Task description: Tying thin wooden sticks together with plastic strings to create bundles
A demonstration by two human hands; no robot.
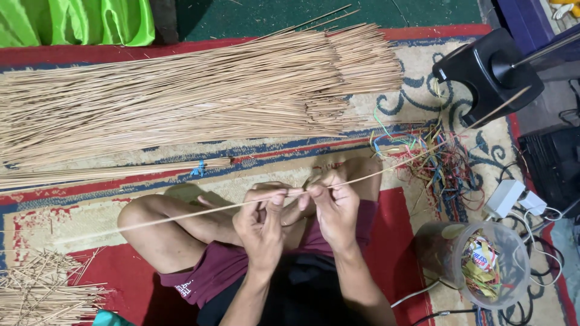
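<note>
Left hand (261,218): fingers pinched tight on one long thin stick (181,212), over the lap.
Right hand (334,205): fingers pinched on the same stick, just beside the left hand.
Stick: lies slanted across the knees, its far tip near the black stand (483,72).
Big pile (181,96): lots of long sticks wait on the rug.
Small bundle (115,172): a few sticks tied with blue string, looks done.
Short bits (42,296): lie near the left knee.
Left to do: a lot, I think.

Maroon shorts (223,268), black top (302,290), bare arms
</note>
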